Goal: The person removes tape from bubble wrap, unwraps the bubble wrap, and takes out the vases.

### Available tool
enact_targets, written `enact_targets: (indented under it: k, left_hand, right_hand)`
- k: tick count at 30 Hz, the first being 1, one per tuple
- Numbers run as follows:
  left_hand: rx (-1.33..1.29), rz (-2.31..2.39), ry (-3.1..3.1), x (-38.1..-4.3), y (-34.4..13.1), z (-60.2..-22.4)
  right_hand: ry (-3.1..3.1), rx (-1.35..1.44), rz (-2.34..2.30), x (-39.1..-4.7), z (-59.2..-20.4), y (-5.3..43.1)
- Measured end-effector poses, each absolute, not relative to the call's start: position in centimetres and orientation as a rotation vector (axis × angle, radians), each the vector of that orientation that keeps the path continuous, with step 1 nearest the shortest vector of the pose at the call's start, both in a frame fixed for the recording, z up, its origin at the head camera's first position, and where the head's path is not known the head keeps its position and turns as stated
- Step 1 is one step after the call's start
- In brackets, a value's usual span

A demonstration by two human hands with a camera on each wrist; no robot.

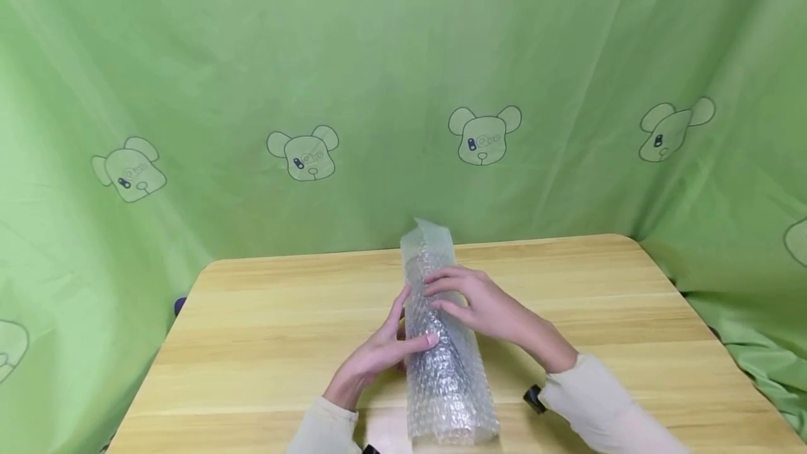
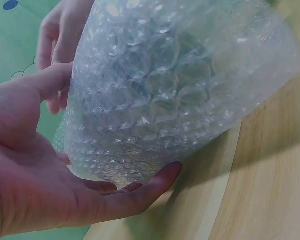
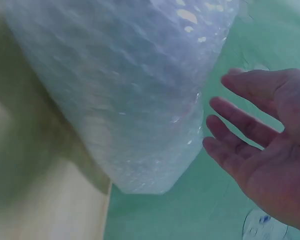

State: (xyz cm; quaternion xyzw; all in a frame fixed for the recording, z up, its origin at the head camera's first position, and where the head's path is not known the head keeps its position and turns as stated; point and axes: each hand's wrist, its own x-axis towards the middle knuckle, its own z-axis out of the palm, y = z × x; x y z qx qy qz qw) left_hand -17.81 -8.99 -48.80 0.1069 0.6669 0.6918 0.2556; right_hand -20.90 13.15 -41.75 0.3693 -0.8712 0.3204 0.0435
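A long clear bubble-wrap roll (image 1: 444,377) lies lengthwise on the wooden table, its far end a loose flattened flap. My left hand (image 1: 384,352) holds it from the left, with the thumb over the top and the fingers at the lower side. In the left wrist view those fingers (image 2: 150,192) curve beneath the bubble-wrap roll (image 2: 160,90). Over the upper right side is my right hand (image 1: 482,303), fingers spread and loosely bent. From the right wrist view, the fingertips (image 3: 215,142) come right at the wrap's edge without closing round it.
The light wooden table (image 1: 271,335) has rounded back corners. Behind it and on both sides hangs a green curtain (image 1: 378,54) printed with bear heads. A small dark purple object (image 1: 179,305) shows at the table's left edge.
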Motion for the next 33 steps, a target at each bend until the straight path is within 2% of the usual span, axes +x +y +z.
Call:
enact_targets:
  k: [8,33]
  left_hand:
    - [0.258,1.848,1.857,-17.5,-8.8,-49.1]
    - [0.4,1.909,1.778,-17.8,-8.9,-48.9]
  right_hand:
    - [-2.736,1.354,0.705,-22.2,-41.1,11.6]
    - [-2.861,1.464,0.589,-23.3,-40.8,10.4]
